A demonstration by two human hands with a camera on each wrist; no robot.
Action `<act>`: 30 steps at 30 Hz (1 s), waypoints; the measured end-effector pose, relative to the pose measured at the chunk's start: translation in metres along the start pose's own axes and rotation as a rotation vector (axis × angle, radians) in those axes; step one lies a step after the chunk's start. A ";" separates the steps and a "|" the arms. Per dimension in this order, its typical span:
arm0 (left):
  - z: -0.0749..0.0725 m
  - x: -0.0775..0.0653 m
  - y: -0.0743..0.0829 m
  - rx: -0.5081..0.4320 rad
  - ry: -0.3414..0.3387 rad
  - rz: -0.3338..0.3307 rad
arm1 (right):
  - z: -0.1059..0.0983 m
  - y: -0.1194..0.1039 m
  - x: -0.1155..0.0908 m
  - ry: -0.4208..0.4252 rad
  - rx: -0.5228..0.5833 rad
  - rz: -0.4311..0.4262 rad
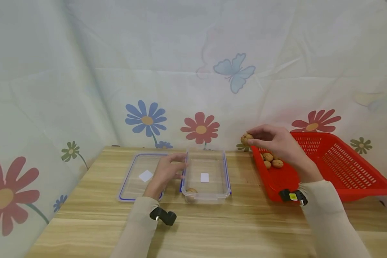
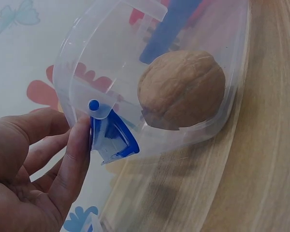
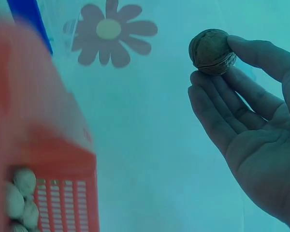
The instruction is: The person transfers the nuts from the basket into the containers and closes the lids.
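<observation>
My right hand (image 1: 277, 141) pinches a walnut (image 1: 246, 139) between thumb and fingertips, up above the left rim of a red plastic basket (image 1: 335, 193). Several more walnuts (image 1: 272, 162) lie in the basket's left end. At the left wall of a clear plastic box (image 1: 213, 197), my left hand (image 1: 167, 170) has its fingertips touching near a blue latch (image 2: 113, 137), the fingers loosely extended. One walnut (image 2: 183, 89) sits inside the box in the near left corner. The held walnut (image 3: 211, 52) also shows plainly in the right wrist view.
A clear lid (image 1: 133, 182) with a blue seal lies flat left of the box, partly behind my left hand. Everything stands on a wooden table (image 1: 213, 229). A flowered cloth (image 1: 180, 71) hangs behind the table's far edge.
</observation>
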State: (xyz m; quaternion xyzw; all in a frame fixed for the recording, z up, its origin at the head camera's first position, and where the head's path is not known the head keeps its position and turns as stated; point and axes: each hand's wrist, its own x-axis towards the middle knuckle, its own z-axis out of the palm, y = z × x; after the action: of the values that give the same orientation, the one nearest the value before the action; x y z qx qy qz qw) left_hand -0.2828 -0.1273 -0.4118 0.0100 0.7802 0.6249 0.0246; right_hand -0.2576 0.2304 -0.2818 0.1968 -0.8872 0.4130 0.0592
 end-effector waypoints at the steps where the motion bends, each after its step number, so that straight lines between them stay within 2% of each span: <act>1: 0.000 0.000 0.000 -0.001 0.000 0.001 | 0.004 -0.002 0.000 0.001 0.011 -0.008; 8: -0.001 0.001 0.000 -0.005 0.004 -0.001 | 0.034 -0.010 -0.001 -0.018 0.091 -0.068; 17: 0.000 0.002 -0.002 -0.011 0.002 0.006 | 0.063 -0.012 0.002 -0.105 0.166 -0.115; 30: 0.000 0.002 -0.001 -0.022 -0.001 0.012 | 0.089 -0.016 0.002 -0.207 0.143 -0.138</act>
State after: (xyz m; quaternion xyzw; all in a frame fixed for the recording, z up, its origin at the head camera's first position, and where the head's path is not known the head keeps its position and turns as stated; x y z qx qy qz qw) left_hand -0.2852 -0.1277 -0.4131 0.0149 0.7733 0.6335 0.0213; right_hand -0.2477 0.1530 -0.3277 0.3028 -0.8412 0.4477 -0.0185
